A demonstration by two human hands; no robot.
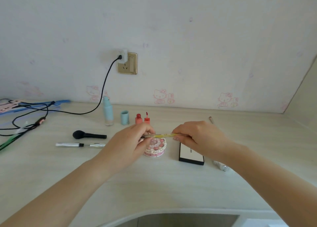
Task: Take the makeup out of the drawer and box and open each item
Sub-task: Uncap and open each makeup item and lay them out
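We see a thin yellow pen (pixel 163 135) held level above the tabletop (pixel 154 178), one end pinched in the left hand (pixel 132 139) and the other in the right hand (pixel 193 137), so it bridges the gap between the two hands; we cannot tell whether its cap is on or off. Directly below it sits one round pink compact (pixel 157 149), partly hidden by the left hand. Just right of that lies one black-and-white palette (pixel 190 155), its far end under the right hand, and right of it one small silvery tube (pixel 220 166), partly covered by the right forearm. Behind the hands stand two red lip glosses: one capped bottle (pixel 138 119) and one bottle (pixel 147 119) with its wand standing in it. Left of them are one blue cap (pixel 124 117) and one tall blue bottle (pixel 108 113). Nearer us on the left lie one black brush (pixel 88 135) and one silver pen (pixel 68 144) with its cap (pixel 97 145) off beside it. One thin stick (pixel 211 120) lies behind the right hand. One black cable (pixel 103 91) runs from the wall socket (pixel 127 63) to the left.
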